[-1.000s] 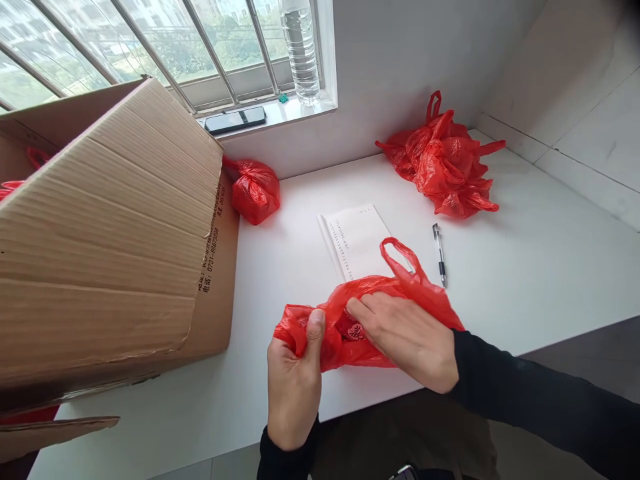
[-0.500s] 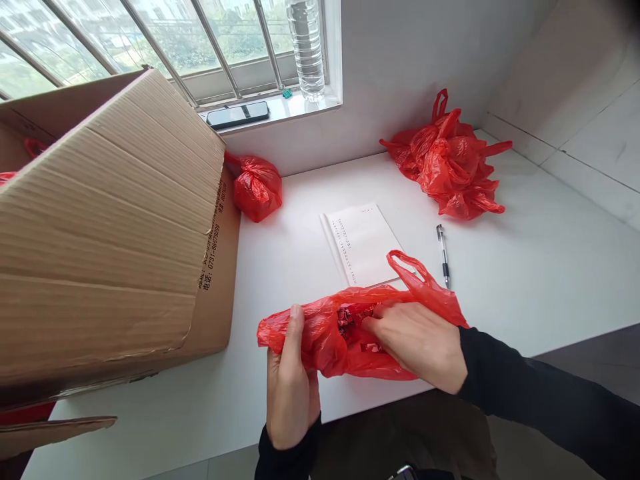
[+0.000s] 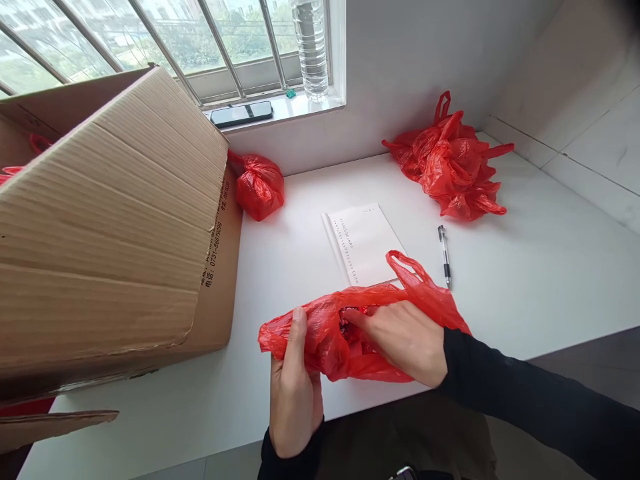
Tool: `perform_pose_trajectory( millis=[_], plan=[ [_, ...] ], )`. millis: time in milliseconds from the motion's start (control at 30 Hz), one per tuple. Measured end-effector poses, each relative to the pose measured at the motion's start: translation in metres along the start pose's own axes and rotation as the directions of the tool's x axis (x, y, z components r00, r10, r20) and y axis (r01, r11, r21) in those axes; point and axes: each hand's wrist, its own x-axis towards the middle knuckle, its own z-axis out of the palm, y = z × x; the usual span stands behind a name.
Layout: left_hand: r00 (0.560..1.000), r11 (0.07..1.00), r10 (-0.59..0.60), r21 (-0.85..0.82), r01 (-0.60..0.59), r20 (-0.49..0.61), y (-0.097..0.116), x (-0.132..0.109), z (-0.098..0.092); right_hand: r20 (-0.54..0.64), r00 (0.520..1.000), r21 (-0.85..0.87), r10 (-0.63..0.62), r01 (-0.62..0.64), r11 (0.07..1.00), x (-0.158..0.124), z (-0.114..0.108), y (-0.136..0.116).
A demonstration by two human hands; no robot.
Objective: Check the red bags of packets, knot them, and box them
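Bag of thin red plastic (image 3: 331,347), likely limp and slippery, at the white table (image 3: 520,287) edge, is best held where your left hand (image 3: 293,387) pinches its side, your right hand (image 3: 407,338) inside, grip hidden.

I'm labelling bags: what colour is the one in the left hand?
The plastic bag is translucent red, showing best in the head view.

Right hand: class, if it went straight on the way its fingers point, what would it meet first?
Most likely the dark red items inside the red bag, right by the fingers; depth there is unclear, so they may be touching.
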Motion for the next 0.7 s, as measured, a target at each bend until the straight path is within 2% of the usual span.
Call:
perform_pose_trajectory(
  millis=[67,167,333,433,533,633,700],
  plan=[
    [1.0,1.0,-0.006,0.003,0.006,-0.011,0.001,-0.001,0.0,-0.01,0.999,-0.002,-0.03,0.03,1.0,-0.003,0.002,-0.001],
    [1.0,1.0,-0.01,0.012,0.01,-0.013,0.002,-0.002,0.001,-0.017,1.0,-0.024,-0.005,0.004,1.0,-0.005,0.004,-0.003],
    [1.0,1.0,0.015,0.025,-0.014,-0.013,0.001,-0.002,0.002,0.033,0.995,0.087,-0.094,0.091,0.992,-0.007,0.008,-0.005],
    [1.0,0.999,0.007,0.035,-0.006,-0.003,0.0,-0.002,0.002,0.037,0.996,0.073,-0.084,0.081,0.994,-0.011,0.009,-0.004],
    [1.0,0.999,0.01,0.038,-0.01,-0.009,0.001,-0.003,0.002,0.029,0.999,0.021,-0.024,0.024,1.0,-0.017,0.004,-0.001],
    [1.0,0.997,0.023,0.07,-0.022,-0.007,-0.001,-0.006,0.003,0.064,0.988,-0.049,0.137,-0.134,0.99,-0.018,-0.004,0.004],
    [0.999,0.992,0.039,0.117,-0.042,0.027,-0.003,-0.008,0.005,0.07,0.977,-0.061,0.201,-0.197,0.979,-0.015,-0.007,0.008]
  ],
)
